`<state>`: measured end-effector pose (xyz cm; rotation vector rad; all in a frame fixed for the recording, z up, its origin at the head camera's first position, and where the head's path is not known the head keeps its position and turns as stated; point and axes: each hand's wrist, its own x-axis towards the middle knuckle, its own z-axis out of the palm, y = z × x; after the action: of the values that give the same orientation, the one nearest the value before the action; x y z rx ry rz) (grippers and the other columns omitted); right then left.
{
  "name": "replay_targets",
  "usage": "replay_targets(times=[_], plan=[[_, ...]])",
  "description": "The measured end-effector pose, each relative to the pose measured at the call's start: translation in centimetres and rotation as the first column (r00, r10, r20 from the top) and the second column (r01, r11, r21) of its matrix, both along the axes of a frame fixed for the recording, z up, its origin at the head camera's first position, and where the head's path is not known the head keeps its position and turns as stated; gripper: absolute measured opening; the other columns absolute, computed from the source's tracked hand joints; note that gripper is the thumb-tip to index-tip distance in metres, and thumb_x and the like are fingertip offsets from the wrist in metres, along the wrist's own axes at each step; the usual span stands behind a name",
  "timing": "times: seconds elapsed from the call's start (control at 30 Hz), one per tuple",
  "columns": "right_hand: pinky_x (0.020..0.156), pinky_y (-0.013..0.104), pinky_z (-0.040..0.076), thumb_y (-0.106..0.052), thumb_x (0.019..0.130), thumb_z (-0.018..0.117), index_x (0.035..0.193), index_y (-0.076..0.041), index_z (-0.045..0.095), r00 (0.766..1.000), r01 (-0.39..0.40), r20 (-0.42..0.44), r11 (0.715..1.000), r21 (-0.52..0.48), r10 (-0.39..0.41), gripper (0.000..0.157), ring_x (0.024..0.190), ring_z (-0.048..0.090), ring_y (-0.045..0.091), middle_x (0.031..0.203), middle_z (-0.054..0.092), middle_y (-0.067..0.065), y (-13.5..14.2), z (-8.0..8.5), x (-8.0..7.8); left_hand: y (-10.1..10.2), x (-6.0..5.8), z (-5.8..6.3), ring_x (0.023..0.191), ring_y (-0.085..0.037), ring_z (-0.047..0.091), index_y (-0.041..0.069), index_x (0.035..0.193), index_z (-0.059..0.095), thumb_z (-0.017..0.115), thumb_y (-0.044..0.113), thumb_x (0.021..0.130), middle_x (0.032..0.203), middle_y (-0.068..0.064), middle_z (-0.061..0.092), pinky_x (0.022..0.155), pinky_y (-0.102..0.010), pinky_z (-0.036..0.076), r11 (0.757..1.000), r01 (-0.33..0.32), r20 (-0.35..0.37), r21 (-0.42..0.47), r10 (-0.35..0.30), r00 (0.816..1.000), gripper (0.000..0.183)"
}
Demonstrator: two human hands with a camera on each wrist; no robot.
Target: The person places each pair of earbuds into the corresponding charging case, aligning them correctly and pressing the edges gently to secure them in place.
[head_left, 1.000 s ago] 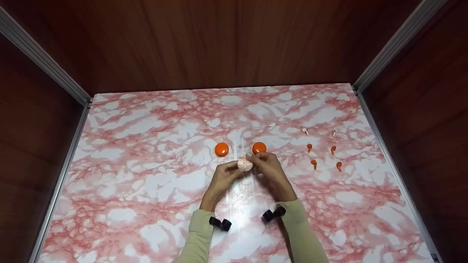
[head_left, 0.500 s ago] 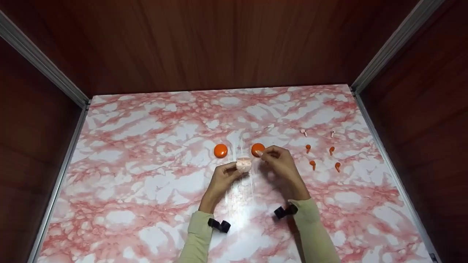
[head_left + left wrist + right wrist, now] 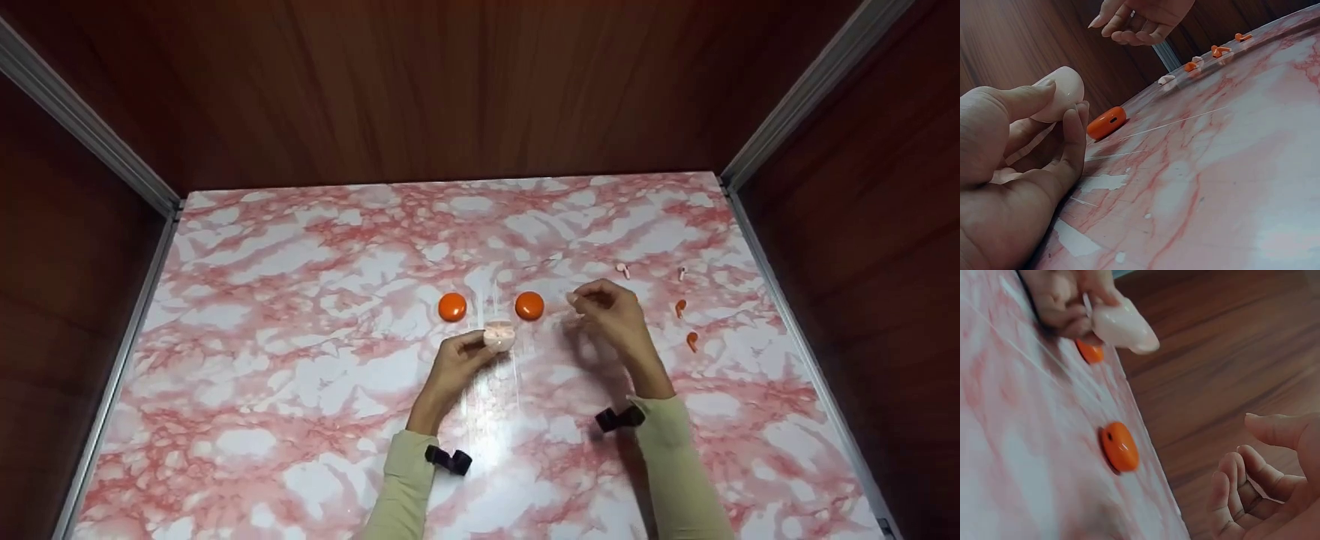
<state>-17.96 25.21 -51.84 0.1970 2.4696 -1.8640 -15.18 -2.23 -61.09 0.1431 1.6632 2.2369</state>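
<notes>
My left hand (image 3: pixel 452 365) holds a pale pink earbud case (image 3: pixel 499 341) between thumb and fingers, its lid raised in the head view. The left wrist view shows the thumb on the smooth shell of this case (image 3: pixel 1067 93). My right hand (image 3: pixel 616 319) is over the table to the right of two round orange earbud cases, the left one (image 3: pixel 452 307) and the right one (image 3: pixel 529 306). In the right wrist view the right hand's (image 3: pixel 1272 489) thumb and loosely bent fingers are apart, with nothing between them.
Two pale pink earbuds, one nearer (image 3: pixel 623 270) and one farther right (image 3: pixel 682 274), lie on the marbled table (image 3: pixel 300 450). Orange earbuds (image 3: pixel 680 308) lie below them, some hidden behind my right hand in the head view. Dark wood panels (image 3: pixel 480 90) enclose the table.
My right hand has moved from the pink case to the right, past the right orange case, and now covers two orange earbuds. My left hand still holds the case in place.
</notes>
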Motion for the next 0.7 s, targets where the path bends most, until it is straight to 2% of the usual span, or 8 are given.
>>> replay_targets(times=[0.17,0.33,0.43,0.5,0.57,0.7], plan=[[0.070,0.021,0.058,-0.021,0.097,0.078,0.112,0.005,0.071,0.996,0.022,-0.083,0.999,0.033,-0.020,0.031,0.080,0.067,0.010,0.091,0.069,-0.004,1.5,1.1,-0.8,-0.2,-0.2,0.0,0.103,-0.017,0.075,-0.009,0.135,0.065,0.073,0.010,0.099,0.121,-0.018,0.076,0.091,-0.028,0.062,1.000,-0.009,0.010,-0.007,0.010,1.000,0.042],[0.069,0.018,0.058,-0.023,0.098,0.077,0.115,0.004,0.071,0.990,0.039,-0.142,0.994,0.103,-0.024,0.033,0.076,0.066,0.003,0.096,0.069,-0.001,3.3,2.0,-1.4,-0.1,-0.2,0.0,0.108,-0.022,0.075,-0.010,0.136,0.063,0.072,0.008,0.099,0.124,-0.021,0.074,0.096,-0.032,0.062,1.000,-0.008,0.021,0.021,0.008,1.000,0.042],[0.063,0.018,0.056,-0.025,0.098,0.076,0.115,0.002,0.073,0.985,0.045,-0.171,0.981,0.191,-0.011,0.032,0.078,0.067,0.001,0.101,0.072,0.007,4.2,2.2,-1.9,-0.1,-0.2,0.0,0.110,-0.026,0.075,-0.010,0.136,0.063,0.072,0.008,0.099,0.125,-0.021,0.074,0.099,-0.035,0.061,1.000,-0.004,0.015,0.024,0.003,1.000,0.042],[0.062,0.017,0.056,-0.027,0.099,0.075,0.117,0.000,0.073,0.984,0.043,-0.180,0.963,0.266,0.006,0.031,0.084,0.070,0.004,0.106,0.073,0.012,4.8,2.1,-2.2,-0.1,-0.2,0.0,0.110,-0.028,0.075,-0.009,0.136,0.064,0.072,0.009,0.100,0.124,-0.021,0.074,0.099,-0.036,0.061,1.000,0.004,0.010,0.020,-0.004,1.000,0.041],[0.068,0.018,0.057,-0.029,0.101,0.073,0.120,-0.003,0.073,0.984,0.029,-0.178,0.942,0.334,0.032,0.033,0.093,0.072,0.011,0.112,0.074,0.017,5.3,2.1,-2.4,-0.1,-0.1,0.0,0.110,-0.029,0.075,-0.008,0.136,0.065,0.072,0.010,0.100,0.123,-0.020,0.074,0.099,-0.038,0.061,1.000,0.007,0.007,0.023,-0.008,1.000,0.041],[0.094,0.038,0.060,-0.030,0.103,0.070,0.128,-0.002,0.069,0.982,-0.005,-0.170,0.917,0.399,0.079,0.038,0.112,0.070,0.033,0.123,0.071,0.022,6.0,1.9,-2.8,0.0,-0.1,0.0,0.110,-0.028,0.075,-0.008,0.134,0.066,0.073,0.010,0.099,0.122,-0.019,0.075,0.099,-0.037,0.061,1.000,0.002,0.012,0.024,-0.003,1.000,0.040]])
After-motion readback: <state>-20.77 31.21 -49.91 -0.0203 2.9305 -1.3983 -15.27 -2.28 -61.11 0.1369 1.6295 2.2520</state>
